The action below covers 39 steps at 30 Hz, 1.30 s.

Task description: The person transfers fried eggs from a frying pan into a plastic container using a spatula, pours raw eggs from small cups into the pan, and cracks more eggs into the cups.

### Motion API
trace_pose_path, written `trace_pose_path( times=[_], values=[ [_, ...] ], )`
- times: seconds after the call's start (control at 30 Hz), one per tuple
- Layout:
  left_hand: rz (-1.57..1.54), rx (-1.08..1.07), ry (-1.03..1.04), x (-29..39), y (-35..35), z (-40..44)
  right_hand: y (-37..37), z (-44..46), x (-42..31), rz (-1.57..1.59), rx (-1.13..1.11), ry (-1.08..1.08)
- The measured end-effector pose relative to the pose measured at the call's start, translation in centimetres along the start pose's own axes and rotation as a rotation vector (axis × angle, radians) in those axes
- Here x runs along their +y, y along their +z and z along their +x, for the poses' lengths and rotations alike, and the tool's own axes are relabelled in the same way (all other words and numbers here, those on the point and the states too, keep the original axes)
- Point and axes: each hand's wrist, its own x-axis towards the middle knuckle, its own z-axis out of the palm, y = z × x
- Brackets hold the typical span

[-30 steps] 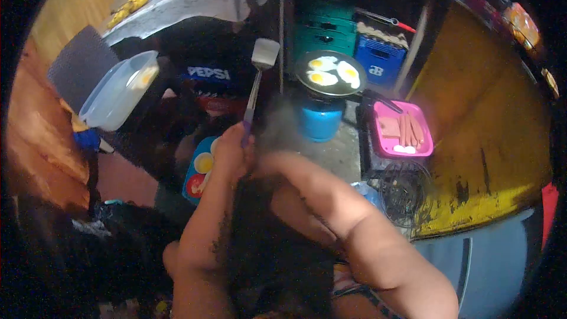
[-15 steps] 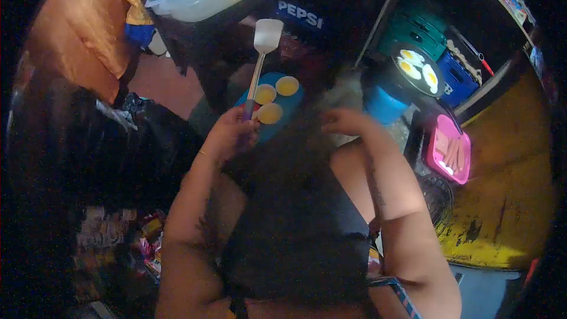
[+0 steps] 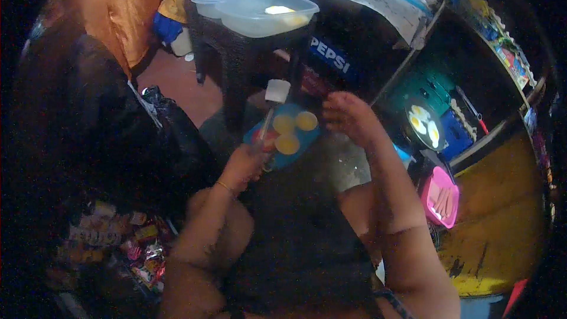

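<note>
My left hand (image 3: 245, 166) is closed around the handle of a spatula (image 3: 277, 90) with a white flat head, tilted up and away from me. Behind that handle lies a blue tray (image 3: 307, 137) bearing three small round cups with yellowish contents, among them a front cup (image 3: 287, 144) and a right cup (image 3: 306, 121). Something red on the tray is partly hidden by the spatula. My right hand (image 3: 349, 117) is raised to the right of the tray, blurred, its fingers loosely bent and apart with nothing visible in them.
A clear plastic container (image 3: 254, 20) with some egg in it stands on a dark stool (image 3: 227, 53). On the right are a pan (image 3: 434, 119) with several fried eggs and a pink basket (image 3: 442, 198) of sausages. Black plastic bags (image 3: 106, 124) fill the left side.
My right hand has lifted up and away from me. The spatula's head has dropped lower in view. The whole view has shifted, showing more of the container and stool.
</note>
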Motion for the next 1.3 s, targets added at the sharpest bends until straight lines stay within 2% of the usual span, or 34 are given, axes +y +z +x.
trace_pose_path(
  times=[0.03,0.13,0.23,0.33,0.4,0.5,0.6,0.73,0.77,0.8,0.87,0.93,1.0,1.07,1.13,1.2,1.27,1.3],
  values=[
    [0.031,-0.019,0.002,-0.4,-0.1,0.5,1.2,1.8,-1.2,0.146,-0.01,-0.043],
    [0.164,0.044,0.0,0.9,0.5,0.0,2.9,9.4,-2.4,0.29,-0.01,0.041],
    [0.096,0.036,0.009,-2.4,0.6,2.3,7.4,15.1,-4.4,0.424,0.077,0.119],
    [0.182,0.088,0.197,-4.6,0.3,4.3,10.1,21.8,-5.2,0.518,0.208,0.191],
    [0.051,0.079,0.24,-7.6,0.7,7.0,12.1,22.2,-6.3,0.447,0.176,0.062],
    [0.035,0.074,0.251,-9.2,0.4,8.9,13.3,23.8,-7.3,0.379,0.169,0.006],
    [0.178,0.109,0.196,-7.5,0.1,8.4,13.6,25.4,-7.9,0.356,0.19,0.04],
    [0.106,0.049,-0.043,-0.7,-0.2,5.6,12.5,28.0,-8.4,0.35,0.192,0.087],
    [0.122,0.081,0.117,-3.3,0.4,7.4,12.2,28.1,-8.6,0.346,0.172,0.083],
    [0.138,0.112,0.277,-8.4,1.4,10.7,12.1,27.8,-8.9,0.357,0.161,0.074],
    [0.144,0.103,0.369,-8.3,1.5,11.2,12.0,26.2,-8.9,0.391,0.142,0.051],
    [0.119,0.03,0.229,-6.8,1.6,10.2,11.7,24.5,-8.9,0.367,0.161,0.013],
    [0.075,0.033,0.234,-3.8,1.6,7.9,10.8,22.9,-8.2,0.355,0.163,-0.026],
    [0.191,0.047,0.287,-4.3,2.2,8.5,8.8,21.4,-6.8,0.356,0.153,-0.069],
    [0.467,0.08,0.387,-9.7,2.5,12.7,8.1,17.8,-6.7,0.34,0.284,-0.07],
    [0.595,0.148,0.609,-12.7,2.7,15.7,9.1,11.6,-8.1,0.284,0.336,-0.063],
    [0.506,0.134,0.587,-11.8,2.9,14.1,6.7,7.4,-7.0,0.292,0.29,-0.093],
    [0.364,0.089,0.446,-7.8,2.6,10.7,5.6,5.0,-6.4,0.288,0.305,-0.097]
  ],
)
